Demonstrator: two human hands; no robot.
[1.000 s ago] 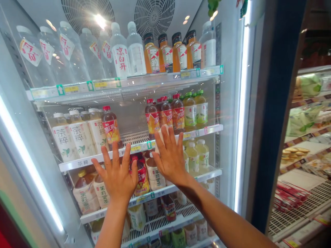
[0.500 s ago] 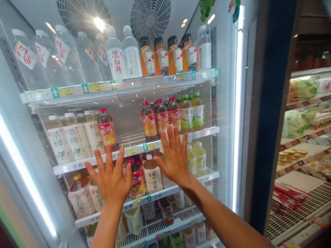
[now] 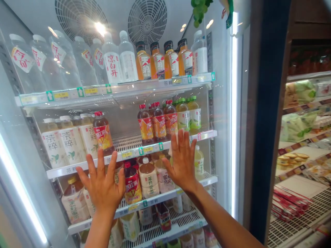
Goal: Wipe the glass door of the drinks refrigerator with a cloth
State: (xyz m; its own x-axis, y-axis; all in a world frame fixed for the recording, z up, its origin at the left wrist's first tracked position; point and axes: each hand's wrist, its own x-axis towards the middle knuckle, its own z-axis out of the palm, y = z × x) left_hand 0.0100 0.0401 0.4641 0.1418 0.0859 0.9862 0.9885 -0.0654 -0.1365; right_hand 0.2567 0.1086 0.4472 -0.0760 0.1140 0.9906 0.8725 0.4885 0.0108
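My left hand (image 3: 102,186) is held up with its fingers spread, before the lower left shelves of a drinks fridge. My right hand (image 3: 182,162), also open and flat, is up before the right side of the middle shelf. Neither holds anything. Light specks and faint reflections suggest a glass door between hands and bottles; whether the palms touch it I cannot tell. Nearest the left fingertips stands a red-capped tea bottle (image 3: 102,132). Between the hands are another red-labelled bottle (image 3: 132,184) and a white-capped tea bottle (image 3: 149,179). My right hand partly hides bottles behind it.
Clear water bottles (image 3: 111,62) and black-capped orange bottles (image 3: 157,63) line the top shelf. White-labelled bottles (image 3: 51,144) stand at middle left, green-capped ones (image 3: 195,115) at right. A dark upright frame (image 3: 269,103) separates an open shelf unit (image 3: 297,203) with packaged goods.
My right hand has shifted right across the shelves, and my left hand slightly left and down in view. The view has tilted a little, so the shelves sit lower and further left. Both hands stay open.
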